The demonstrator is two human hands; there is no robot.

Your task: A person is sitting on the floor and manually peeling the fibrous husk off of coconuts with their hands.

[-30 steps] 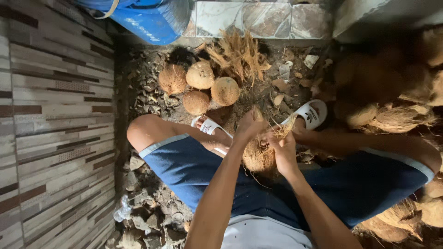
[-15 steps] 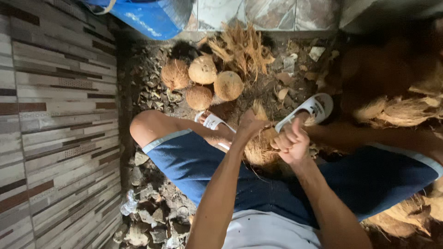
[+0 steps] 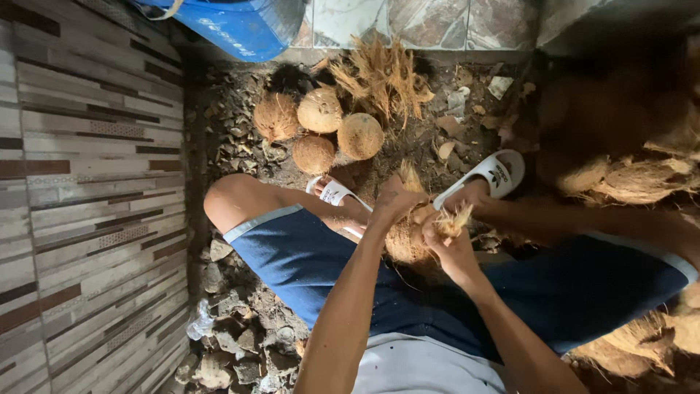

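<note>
I sit with my knees apart in blue shorts and hold a fibrous brown coconut (image 3: 405, 241) between my feet. My left hand (image 3: 392, 201) grips its top, where a tuft of husk sticks up. My right hand (image 3: 450, 244) clutches a strip of loose husk fibre (image 3: 456, 217) on the coconut's right side. White slide sandals (image 3: 487, 175) are on both feet. Part of the coconut is hidden behind my hands.
Several husked coconuts (image 3: 319, 111) lie on the dirt ahead, beside a pile of torn husk fibre (image 3: 383, 73). A blue container (image 3: 233, 25) stands at the top. A tiled wall (image 3: 80, 204) runs along the left. More husks (image 3: 634, 179) heap up at the right. Rubble (image 3: 233, 350) lies below my left knee.
My right hand has slid lower on the coconut, pulling a husk strip outward. My left hand stays on top. The view shifted slightly downward.
</note>
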